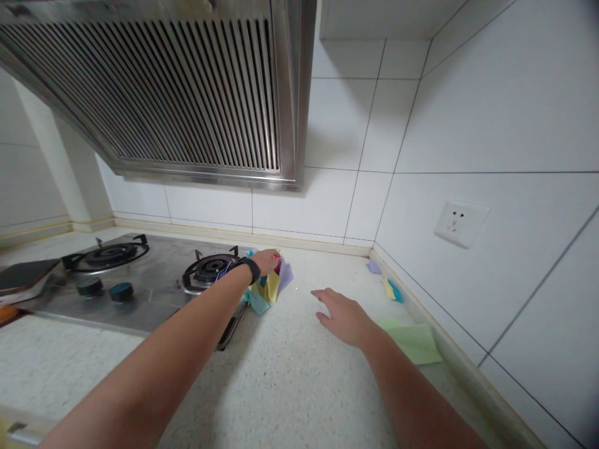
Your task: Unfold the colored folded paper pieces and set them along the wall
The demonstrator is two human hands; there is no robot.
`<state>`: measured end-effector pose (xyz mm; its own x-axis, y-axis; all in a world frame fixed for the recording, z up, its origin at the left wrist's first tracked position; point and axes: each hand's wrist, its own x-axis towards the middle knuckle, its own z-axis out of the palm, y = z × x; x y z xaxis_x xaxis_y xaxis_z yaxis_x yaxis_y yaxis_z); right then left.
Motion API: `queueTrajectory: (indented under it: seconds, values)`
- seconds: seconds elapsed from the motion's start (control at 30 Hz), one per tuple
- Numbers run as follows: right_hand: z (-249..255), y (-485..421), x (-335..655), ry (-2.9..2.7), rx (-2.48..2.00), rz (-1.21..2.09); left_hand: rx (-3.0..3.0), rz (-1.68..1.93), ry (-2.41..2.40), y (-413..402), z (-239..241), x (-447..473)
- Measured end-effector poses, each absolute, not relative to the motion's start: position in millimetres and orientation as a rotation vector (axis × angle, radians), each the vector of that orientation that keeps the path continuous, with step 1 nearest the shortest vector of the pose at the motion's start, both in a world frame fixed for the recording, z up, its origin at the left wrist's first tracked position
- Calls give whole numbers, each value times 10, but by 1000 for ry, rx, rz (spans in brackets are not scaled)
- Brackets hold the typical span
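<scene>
My left hand, with a dark band on its wrist, is closed on a bunch of crumpled coloured papers at the right edge of the stove. Yellow, teal and purple pieces stick out below and beside the fingers, with a bit of red near the fingertips. Part of the bunch is hidden behind the hand. Over the counter, my right hand is empty, its thumb and fingers apart. A light green sheet of paper lies just behind my right wrist, partly covered by the forearm.
The two-burner gas stove is on the left, with a dark flat object at its far side. A steel range hood hangs above. Small purple, yellow and blue scraps lie along the right wall, below a socket.
</scene>
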<state>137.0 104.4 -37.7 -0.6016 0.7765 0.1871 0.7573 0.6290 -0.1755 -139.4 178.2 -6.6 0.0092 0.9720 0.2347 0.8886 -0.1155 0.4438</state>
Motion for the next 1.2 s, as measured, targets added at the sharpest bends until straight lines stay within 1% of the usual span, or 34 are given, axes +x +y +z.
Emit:
queueTrajectory:
  seconds: [0.17,0.27,0.37,0.43,0.47,0.5,0.57,0.63,0.7,0.8,0.9,0.97,1.1,1.2]
  values:
    - [-393,1072,1385,-2598,-1229,114,2068,740,1984,1922,-123,-1343]
    - [-388,1071,1395,-2599,-1239,126,2026,829,2004,1891,-87,-1373]
    - [-387,1069,1402,-2585,-1236,135,1985,1061,2019,1769,44,-1406]
    - [-390,1071,1398,-2554,-1200,159,1950,1281,1965,1642,149,-1389]
    - [-393,1074,1390,-2527,-1176,184,1915,1401,1889,1570,190,-1361]
    - [-396,1077,1379,-2490,-1153,220,1808,1584,1712,1494,216,-1318]
    - [-403,1087,1345,-2383,-1121,331,1611,1718,1383,1346,201,-1193]
    - [-413,1100,1306,-2247,-1086,495,1591,1656,1160,1214,92,-1034]
    - [-425,1113,1272,-2111,-1013,678,1558,1623,1047,1110,-88,-873]
    - [-442,1122,1240,-1983,-878,923,1475,1581,991,996,-366,-689]
    - [-450,1114,1221,-1927,-794,1098,1488,1473,928,908,-498,-614]
    - [-452,1103,1211,-1931,-791,1138,1521,1422,905,863,-489,-620]
    - [-482,1090,1192,-1967,-877,1048,1568,1389,876,827,-408,-685]
    - [-526,1111,1181,-1936,-842,1021,1549,1390,841,851,-422,-719]
